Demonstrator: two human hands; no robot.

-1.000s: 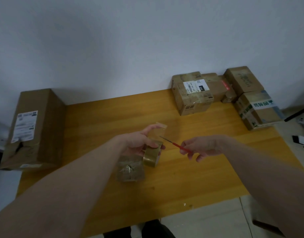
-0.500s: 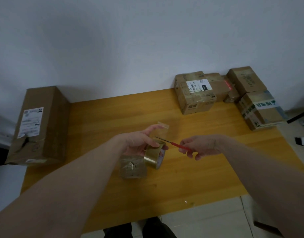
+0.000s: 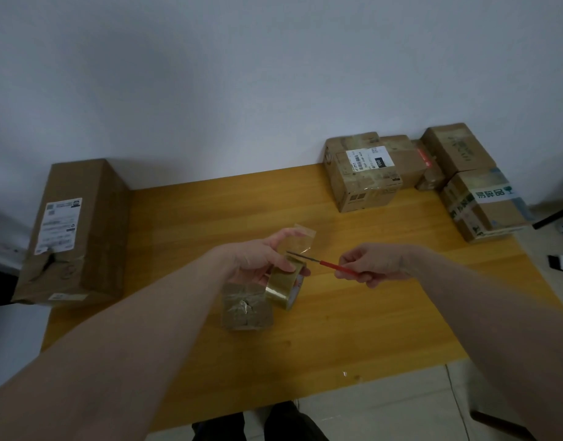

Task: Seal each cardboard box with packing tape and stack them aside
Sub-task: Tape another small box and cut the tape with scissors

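My left hand [image 3: 262, 256] grips a roll of clear packing tape [image 3: 285, 283] above the table's middle, and a short strip of tape [image 3: 301, 238] stands up from the roll past my fingers. My right hand [image 3: 374, 265] holds a thin tool with a red handle [image 3: 336, 268]; its metal tip touches the tape strip just above the roll. A small cardboard box [image 3: 246, 308], its top covered in crumpled tape, sits on the table right under my left hand and the roll.
A tall cardboard box [image 3: 73, 230] with a white label lies at the wooden table's [image 3: 353, 329] left edge. Several sealed boxes [image 3: 363, 173] are grouped at the back right, one with green-printed tape [image 3: 487, 205]. Floor tiles show beyond the front edge.
The tool's tip has come closer to the tape strip and now touches it. My left hand has tilted the roll slightly. The boxes have not moved.
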